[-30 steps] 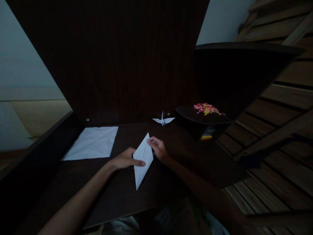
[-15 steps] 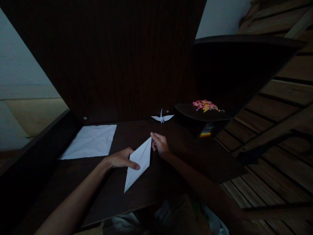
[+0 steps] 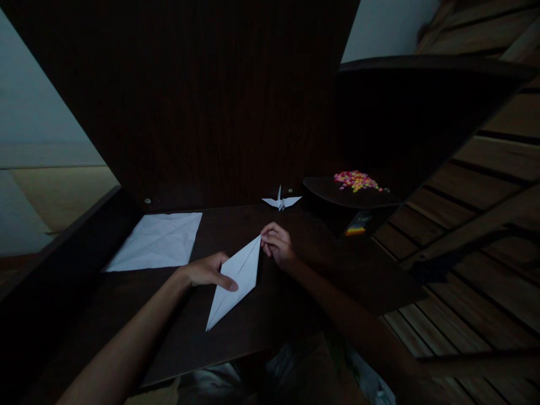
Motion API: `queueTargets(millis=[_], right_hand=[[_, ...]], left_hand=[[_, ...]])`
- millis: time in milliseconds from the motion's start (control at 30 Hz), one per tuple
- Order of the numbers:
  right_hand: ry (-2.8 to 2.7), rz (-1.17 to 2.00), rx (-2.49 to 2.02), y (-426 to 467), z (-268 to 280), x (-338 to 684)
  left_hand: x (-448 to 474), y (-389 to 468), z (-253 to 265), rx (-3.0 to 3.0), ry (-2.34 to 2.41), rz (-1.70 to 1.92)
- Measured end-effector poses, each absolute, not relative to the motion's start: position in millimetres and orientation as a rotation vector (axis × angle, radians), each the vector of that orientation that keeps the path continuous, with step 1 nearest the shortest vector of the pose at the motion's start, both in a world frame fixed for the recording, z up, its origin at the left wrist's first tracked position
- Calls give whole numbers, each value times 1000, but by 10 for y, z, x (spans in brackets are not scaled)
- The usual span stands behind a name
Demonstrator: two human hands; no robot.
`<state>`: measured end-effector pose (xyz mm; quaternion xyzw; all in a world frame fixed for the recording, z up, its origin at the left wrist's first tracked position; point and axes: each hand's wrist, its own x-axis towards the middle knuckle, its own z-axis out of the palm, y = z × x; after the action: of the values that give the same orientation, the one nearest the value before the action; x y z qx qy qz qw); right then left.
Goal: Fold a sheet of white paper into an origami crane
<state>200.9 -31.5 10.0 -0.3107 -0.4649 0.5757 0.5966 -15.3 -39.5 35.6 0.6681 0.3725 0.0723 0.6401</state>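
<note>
A white sheet of paper folded into a long diamond [image 3: 242, 274] is held slantwise above the dark desk [image 3: 181, 349], with a crease or slit down its middle. My left hand [image 3: 214, 271] grips its left side, thumb on top and the other fingers hidden beneath. At the upper tip, my right hand [image 3: 277, 244] pinches the paper's point between thumb and fingers. Beyond the hands, a white paper crane [image 3: 282, 203] stands near the back panel, wings spread.
A creased white paper sheet [image 3: 156, 242] lies flat at the left, beside a raised side board [image 3: 71, 253]. Small colourful pieces [image 3: 356, 180] are heaped on a rounded corner shelf [image 3: 324, 188] at the right. Wooden slats [image 3: 476, 281] stretch along the far right.
The folded paper's lower tip has swung slightly left. My right fingers have shifted their pinch at the upper tip, the index finger now curled over. My left hand moved slightly left.
</note>
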Motion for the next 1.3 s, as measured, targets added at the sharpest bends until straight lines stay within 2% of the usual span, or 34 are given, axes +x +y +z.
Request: queueTargets(millis=[367, 1033, 1300], right_hand=[[-1227, 1282, -801, -323, 125, 2075], [-1272, 1518, -730, -288, 119, 2112], [-1261, 1407, -731, -300, 95, 2099]], left_hand=[[-309, -336, 424, 1551, 855, 175], [-502, -252, 490, 1551, 881, 181], [-491, -260, 513, 1530, 847, 184]])
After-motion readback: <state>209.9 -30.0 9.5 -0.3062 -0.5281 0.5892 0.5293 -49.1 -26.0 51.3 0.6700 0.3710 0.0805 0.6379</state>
